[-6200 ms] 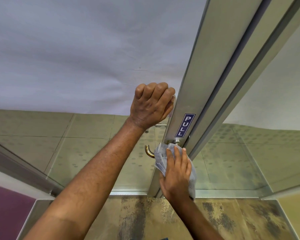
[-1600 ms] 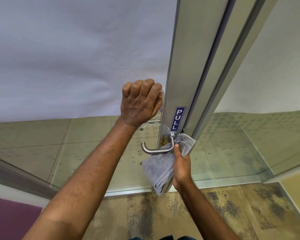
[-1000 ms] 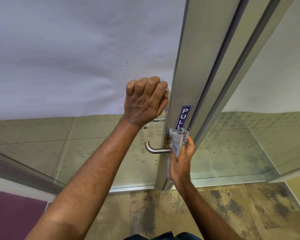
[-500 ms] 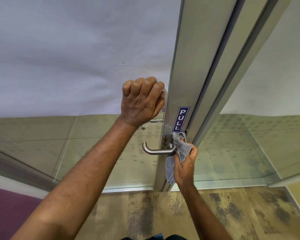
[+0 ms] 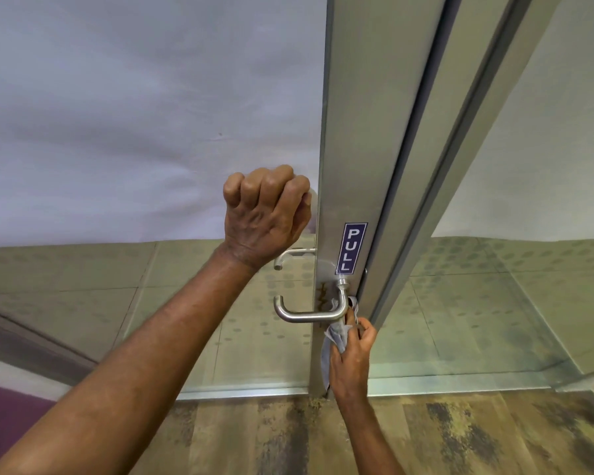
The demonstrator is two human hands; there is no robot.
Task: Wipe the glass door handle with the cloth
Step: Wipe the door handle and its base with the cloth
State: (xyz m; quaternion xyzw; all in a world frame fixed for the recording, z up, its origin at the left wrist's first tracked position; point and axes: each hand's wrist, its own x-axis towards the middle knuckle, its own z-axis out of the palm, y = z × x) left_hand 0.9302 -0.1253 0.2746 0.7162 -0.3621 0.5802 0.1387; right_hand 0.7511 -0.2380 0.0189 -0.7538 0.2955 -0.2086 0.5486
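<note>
Right hand squeezing a grey cloth against the bend of the silver handle, left hand a tight fist on the door frame's left edge

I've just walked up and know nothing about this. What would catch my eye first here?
Probably the blue PULL sign on the metal door frame, right at the centre. Just below it, the right hand presses a grey cloth against the base of the curved steel handle. Higher up and to the left, the left hand is clenched in a fist against the door's edge.
</note>
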